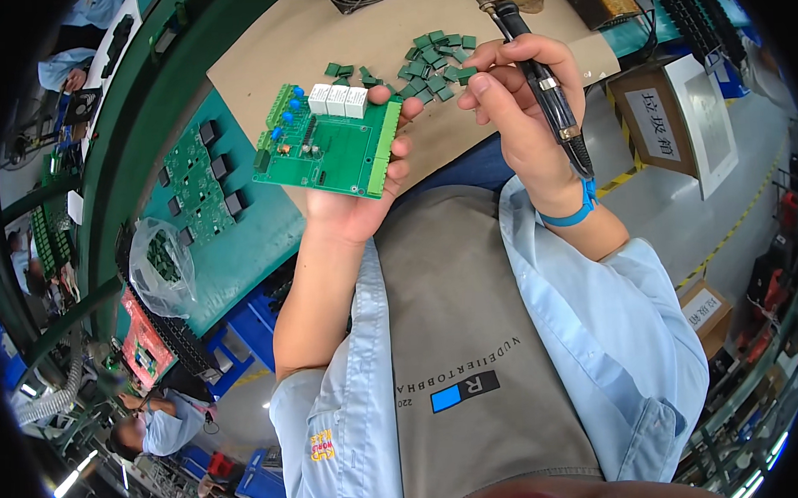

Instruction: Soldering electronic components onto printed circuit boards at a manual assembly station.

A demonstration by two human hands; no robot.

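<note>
Left hand (pixel 361 193) grips the green board (pixel 328 143) from below, palm under its near edge, thumb and fingertips wrapped up over the right edge by the green terminal strip. The board is held off the worktop (pixel 257 68) and tilted, component face toward the head. Three white relays (pixel 337 99) sit along the far edge, blue parts at the far left corner. Right hand (pixel 518 110) is clenched round a black soldering iron (pixel 543 87), held pen-style. The iron's long axis runs from the far worktop down across the hand toward the wrist with the blue strap (pixel 571 213); which end is the tip I can't tell. Thumb and forefinger also pinch one small green part (pixel 464 73). Key relation: that pinched part sits just right of the board's far-right corner, near but not touching. The right hand is the nearer one to the loose pile of green parts (pixel 431 56) on the brown mat, just beyond its fingertips. More boards (pixel 196 182) lie on the teal worktop to the left, well apart.
</note>
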